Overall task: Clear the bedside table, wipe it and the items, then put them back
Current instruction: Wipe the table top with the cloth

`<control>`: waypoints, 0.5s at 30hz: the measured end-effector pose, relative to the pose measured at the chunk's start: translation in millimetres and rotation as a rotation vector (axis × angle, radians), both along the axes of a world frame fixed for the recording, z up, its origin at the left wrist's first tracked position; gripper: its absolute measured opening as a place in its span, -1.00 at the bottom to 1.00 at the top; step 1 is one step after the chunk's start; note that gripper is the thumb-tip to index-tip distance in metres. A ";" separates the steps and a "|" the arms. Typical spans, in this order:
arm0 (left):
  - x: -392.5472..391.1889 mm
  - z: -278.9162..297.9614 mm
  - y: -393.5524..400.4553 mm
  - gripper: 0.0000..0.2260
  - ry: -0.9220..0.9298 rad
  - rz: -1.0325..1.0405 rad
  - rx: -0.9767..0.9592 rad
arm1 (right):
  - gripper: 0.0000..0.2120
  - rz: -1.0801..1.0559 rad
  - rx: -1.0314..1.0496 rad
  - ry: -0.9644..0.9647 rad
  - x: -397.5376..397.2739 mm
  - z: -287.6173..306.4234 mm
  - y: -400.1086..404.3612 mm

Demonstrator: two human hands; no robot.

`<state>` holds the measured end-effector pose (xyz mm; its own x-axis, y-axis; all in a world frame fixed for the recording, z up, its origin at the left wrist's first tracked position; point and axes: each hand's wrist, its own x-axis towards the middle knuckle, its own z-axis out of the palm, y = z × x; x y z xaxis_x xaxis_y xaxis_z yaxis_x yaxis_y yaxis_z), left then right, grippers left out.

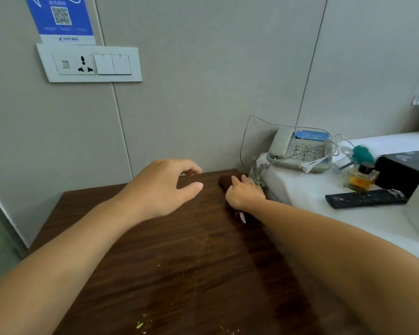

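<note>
The dark wooden bedside table (pixel 169 257) fills the lower middle of the view, with small yellowish crumbs near its front edge. My right hand (pixel 244 193) grips a dark brown cloth (pixel 229 181) at the table's far right corner, against the wall. My left hand (pixel 165 184) hovers above the back of the table with loosely curled fingers and holds nothing. On the white bed (pixel 324 213) to the right lie a beige telephone (pixel 300 151), a perfume bottle (pixel 361 177), a black remote control (pixel 365 198), a black box (pixel 404 168) and a teal object (pixel 362 153).
The grey panelled wall (pixel 203 93) stands right behind the table. A socket and switch plate (pixel 90 64) sits high on the left under a blue QR sign (pixel 61 18). The phone's thin black cord (pixel 244 141) loops up the wall beside the cloth.
</note>
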<state>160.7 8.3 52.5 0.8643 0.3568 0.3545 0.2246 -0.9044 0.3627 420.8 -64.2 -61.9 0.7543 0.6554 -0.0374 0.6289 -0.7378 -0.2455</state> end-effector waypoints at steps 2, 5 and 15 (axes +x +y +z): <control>-3.6 -3.0 9.7 -0.71 -0.006 0.005 0.011 | -0.43 -0.034 0.000 0.034 14.1 0.6 14.9; -13.4 -4.6 24.0 -0.70 -0.028 0.024 0.016 | -0.39 -0.025 -0.043 0.041 24.4 3.9 39.2; -35.4 0.5 41.3 -0.76 -0.099 0.078 -0.002 | -0.50 0.820 -0.023 -0.040 -85.3 0.9 6.6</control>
<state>125.3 49.6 53.1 0.7949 0.4223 0.4356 0.2572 -0.8849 0.3884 335.5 -57.6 -60.9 0.0369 0.9985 -0.0407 0.9785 -0.0444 -0.2015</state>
